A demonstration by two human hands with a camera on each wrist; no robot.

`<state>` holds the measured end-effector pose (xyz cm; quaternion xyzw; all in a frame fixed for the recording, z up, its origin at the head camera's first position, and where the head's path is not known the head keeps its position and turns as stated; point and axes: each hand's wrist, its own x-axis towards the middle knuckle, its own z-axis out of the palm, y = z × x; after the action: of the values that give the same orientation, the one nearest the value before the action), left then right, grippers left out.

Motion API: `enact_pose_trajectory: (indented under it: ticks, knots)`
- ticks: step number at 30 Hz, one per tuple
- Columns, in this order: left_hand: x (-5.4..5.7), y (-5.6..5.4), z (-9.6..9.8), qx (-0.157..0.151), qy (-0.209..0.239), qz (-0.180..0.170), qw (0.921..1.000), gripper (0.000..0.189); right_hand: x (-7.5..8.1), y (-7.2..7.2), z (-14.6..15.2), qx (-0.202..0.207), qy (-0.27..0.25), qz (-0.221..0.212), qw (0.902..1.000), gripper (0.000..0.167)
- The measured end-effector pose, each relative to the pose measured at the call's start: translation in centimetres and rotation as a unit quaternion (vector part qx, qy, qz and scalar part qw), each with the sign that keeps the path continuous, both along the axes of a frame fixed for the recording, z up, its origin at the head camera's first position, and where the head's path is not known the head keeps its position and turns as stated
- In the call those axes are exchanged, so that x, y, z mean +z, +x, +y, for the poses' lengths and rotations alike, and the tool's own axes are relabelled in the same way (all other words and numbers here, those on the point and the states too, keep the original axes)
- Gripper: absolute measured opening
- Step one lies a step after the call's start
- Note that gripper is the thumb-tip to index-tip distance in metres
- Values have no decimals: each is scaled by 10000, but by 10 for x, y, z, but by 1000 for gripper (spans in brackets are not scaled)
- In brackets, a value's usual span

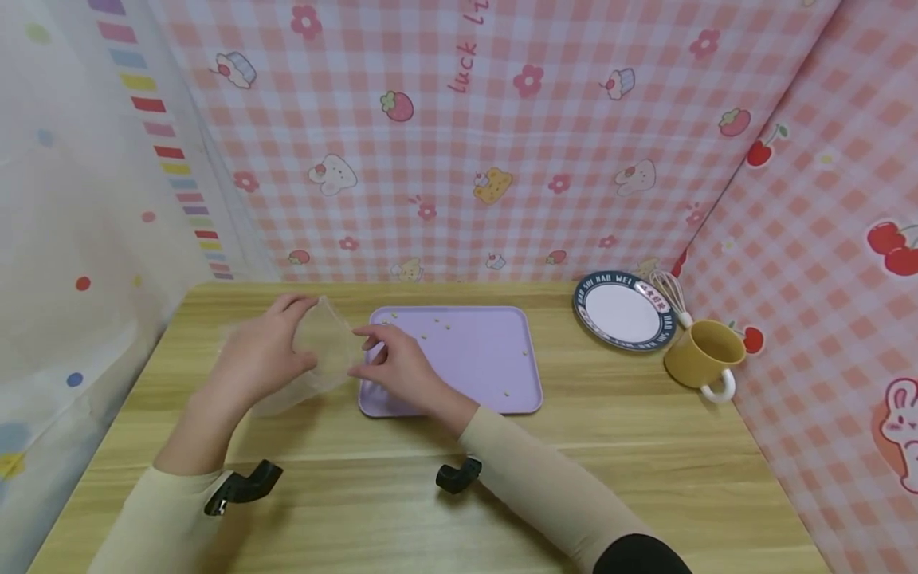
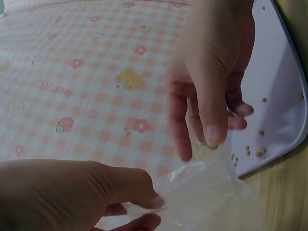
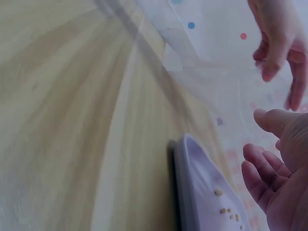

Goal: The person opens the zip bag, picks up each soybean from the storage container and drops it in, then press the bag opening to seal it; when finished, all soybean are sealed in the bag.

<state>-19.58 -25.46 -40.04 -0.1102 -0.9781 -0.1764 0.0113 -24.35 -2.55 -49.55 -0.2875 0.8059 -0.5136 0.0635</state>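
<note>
Clear plastic bag [image 1: 334, 341] just left of purple tray [image 1: 480, 359]: likely light, limp, slippery; best gripped at rim. My left hand [image 1: 260, 359] pinches it; my right hand [image 1: 403, 368], above tray, has fingers parted, contact unclear.

Plate rim [image 1: 608, 279]: "SHI HAO WEI"; checked cloth [image 1: 466, 135]: "luck".

Head view: high, facing forward-down over table [image 1: 610, 446]; wrist views: close, tilted, both sharing tray [image 1: 480, 351] and bag [image 1: 330, 335].
</note>
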Motion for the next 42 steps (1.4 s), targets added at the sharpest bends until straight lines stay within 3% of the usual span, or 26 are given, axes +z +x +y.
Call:
enact_pose_trajectory:
  ticks: [6, 12, 24, 32, 42]
  knots:
    - [-7, -8, -14, -289, 589, -476, 9967, 89, -1, -10, 21, -400, 221, 87, 9989, 49]
    - [-16, -15, -28, -330, 885, -682, 9932, 92, -1, -24, 42, -492, 659, 17, 9966, 41]
    - [-21, -18, -41, -418, 1187, -863, 9883, 100, -8, -49, 69, -4, 1341, -117, 9909, 29]
    - [-26, -18, -44, -399, 1195, -903, 9879, 100, -15, -48, 73, 528, 1653, -45, 9848, 23]
    - [-30, -18, -42, -393, 1387, -872, 9857, 108, -25, -46, 75, 533, 1645, -17, 9849, 15]
